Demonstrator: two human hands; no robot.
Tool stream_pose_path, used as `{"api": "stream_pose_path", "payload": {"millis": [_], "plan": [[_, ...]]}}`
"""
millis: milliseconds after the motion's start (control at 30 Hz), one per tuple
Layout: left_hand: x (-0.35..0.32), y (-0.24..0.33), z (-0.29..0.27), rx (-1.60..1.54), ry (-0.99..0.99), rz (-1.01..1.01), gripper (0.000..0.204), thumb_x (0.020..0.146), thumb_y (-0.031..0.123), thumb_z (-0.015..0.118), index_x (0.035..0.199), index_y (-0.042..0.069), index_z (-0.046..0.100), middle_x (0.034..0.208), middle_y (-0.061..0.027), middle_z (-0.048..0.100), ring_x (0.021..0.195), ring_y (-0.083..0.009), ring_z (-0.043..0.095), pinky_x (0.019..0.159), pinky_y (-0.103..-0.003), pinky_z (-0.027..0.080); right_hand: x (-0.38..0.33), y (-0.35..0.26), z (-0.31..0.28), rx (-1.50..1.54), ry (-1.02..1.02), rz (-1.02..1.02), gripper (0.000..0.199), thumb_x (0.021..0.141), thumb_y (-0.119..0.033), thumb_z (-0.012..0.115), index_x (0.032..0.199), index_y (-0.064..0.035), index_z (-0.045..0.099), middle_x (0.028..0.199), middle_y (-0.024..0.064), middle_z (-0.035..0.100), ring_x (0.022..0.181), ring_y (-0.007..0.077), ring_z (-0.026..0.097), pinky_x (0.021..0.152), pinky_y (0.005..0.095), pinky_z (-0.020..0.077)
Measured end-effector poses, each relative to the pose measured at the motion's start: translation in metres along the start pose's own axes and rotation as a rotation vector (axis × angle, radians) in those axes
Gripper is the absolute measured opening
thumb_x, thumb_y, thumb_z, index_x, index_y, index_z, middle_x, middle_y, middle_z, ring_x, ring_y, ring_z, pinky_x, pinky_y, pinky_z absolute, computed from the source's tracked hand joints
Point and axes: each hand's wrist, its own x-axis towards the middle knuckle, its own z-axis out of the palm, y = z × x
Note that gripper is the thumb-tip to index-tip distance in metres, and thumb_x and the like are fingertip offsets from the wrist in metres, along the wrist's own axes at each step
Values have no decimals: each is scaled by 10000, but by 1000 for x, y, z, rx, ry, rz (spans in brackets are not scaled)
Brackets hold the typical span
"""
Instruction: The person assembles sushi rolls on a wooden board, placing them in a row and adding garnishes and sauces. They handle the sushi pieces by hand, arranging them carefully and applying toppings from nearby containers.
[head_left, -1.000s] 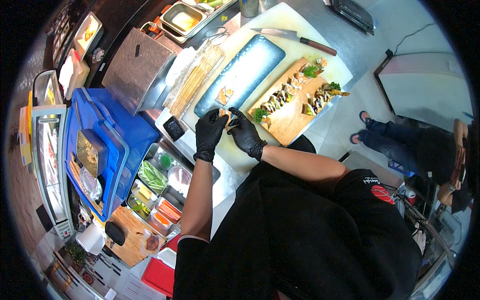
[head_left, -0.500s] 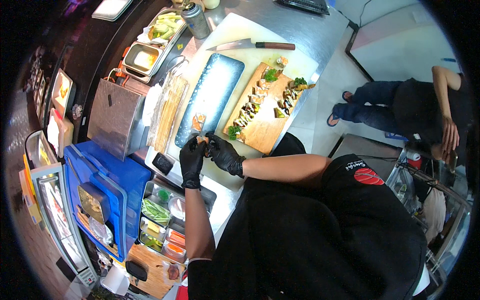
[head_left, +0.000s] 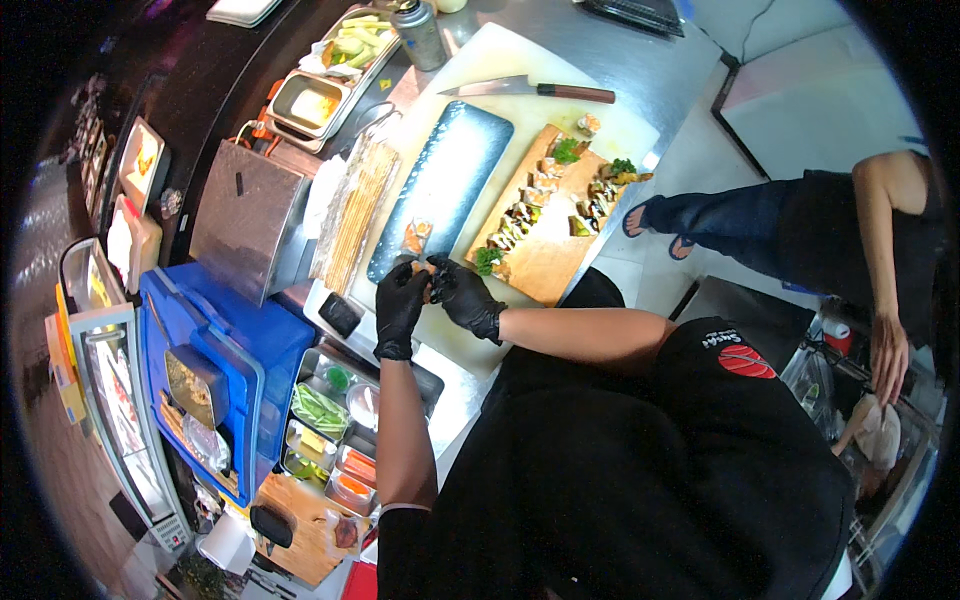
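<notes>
My left hand (head_left: pixel 401 306) and my right hand (head_left: pixel 464 299), both in black gloves, are close together at the near end of a long blue-and-white plate (head_left: pixel 446 170). Between their fingertips they pinch a small sushi piece (head_left: pixel 429 284), mostly covered by the fingers. Another sushi piece (head_left: pixel 416 236) with an orange topping lies on the plate just beyond my left hand. To the right, a wooden serving board (head_left: pixel 545 270) bears two rows of sushi pieces (head_left: pixel 512 224) and green parsley sprigs (head_left: pixel 487 260). Both plate and board rest on a white cutting board (head_left: pixel 497 45).
A knife (head_left: pixel 530 89) lies across the far part of the cutting board. Left of the plate are a wrapped bamboo mat (head_left: pixel 357 215) and a metal box (head_left: pixel 245 220). Ingredient containers (head_left: pixel 320 414) and a blue bin (head_left: pixel 270 345) stand nearer. A co-worker's hand (head_left: pixel 888 355) hangs at right.
The whole view has shifted slightly, so the counter appears farther right. My fingers still hold the sushi piece near the plate's end. The co-worker's arm has lowered and their feet have moved.
</notes>
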Motion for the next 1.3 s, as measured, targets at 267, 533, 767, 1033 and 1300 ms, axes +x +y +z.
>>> {"api": "stream_pose_path", "payload": {"millis": [267, 533, 767, 1033, 1300], "plan": [[-20, 6, 8, -4, 18, -14, 240, 911, 207, 666, 985, -9, 741, 787, -39, 711, 715, -107, 627, 673, -292, 487, -24, -10, 4, 158, 24, 7, 308, 1083, -287, 477, 1164, -26, 619, 942, 69, 687, 874, 131, 655, 803, 306, 540], [-57, -22, 20, -263, 130, 14, 349, 997, 243, 615, 1195, -36, 680, 961, -88, 736, 779, -126, 666, 727, -285, 530, -35, -5, -2, -123, 40, 4, 353, 1028, -279, 584, 1250, -6, 616, 1099, 134, 726, 962, 168, 687, 845, 319, 536], [-113, 9, 46, -342, 159, -167, 385, 1000, 250, 633, 1249, -42, 660, 1011, -126, 734, 823, -160, 703, 664, -283, 587, -72, -33, -39, -271, -142, 127, 325, 993, -276, 630, 1149, 5, 673, 987, 115, 741, 869, 183, 697, 774, 338, 541], [-121, 26, 132, -273, 33, -14, 294, 981, 169, 648, 1189, -33, 696, 1028, -93, 752, 853, -131, 691, 762, -285, 550, -114, -64, -118, -162, 14, 382, 258, 999, -199, 613, 1149, -5, 694, 871, 63, 705, 775, 134, 642, 713, 297, 516], [-97, 29, 152, -141, -43, -126, 328, 999, 272, 609, 1073, -25, 726, 833, -95, 727, 711, -151, 664, 641, -315, 513, -79, -49, -177, -827, -269, -378, 228, 999, -219, 609, 1066, -15, 684, 859, 34, 685, 706, 95, 622, 625, 266, 507]]}}
